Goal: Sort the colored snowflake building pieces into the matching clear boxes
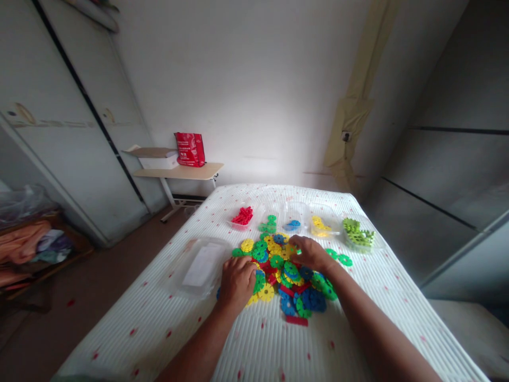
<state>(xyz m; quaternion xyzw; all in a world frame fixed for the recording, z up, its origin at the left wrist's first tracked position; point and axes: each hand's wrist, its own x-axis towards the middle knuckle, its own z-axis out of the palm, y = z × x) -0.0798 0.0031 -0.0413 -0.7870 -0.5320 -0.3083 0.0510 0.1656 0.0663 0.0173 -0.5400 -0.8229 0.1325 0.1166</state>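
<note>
A loose heap of notched plastic building discs in green, yellow, blue and red lies in the middle of the table. My left hand rests palm down on the heap's left edge, its fingers stretched over green and yellow discs. At the far right side of the heap, my right hand has its fingers bent down and drawn toward the thumb beside a yellow disc. Its fingers partly hide whatever is between them. One red strip lies at the near edge of the heap.
Clear tubs behind the heap hold red pieces, blue pieces, yellow pieces and light green pieces. Several green discs lie between tubs. A clear plastic lid is on the left. A side table bears a red bag.
</note>
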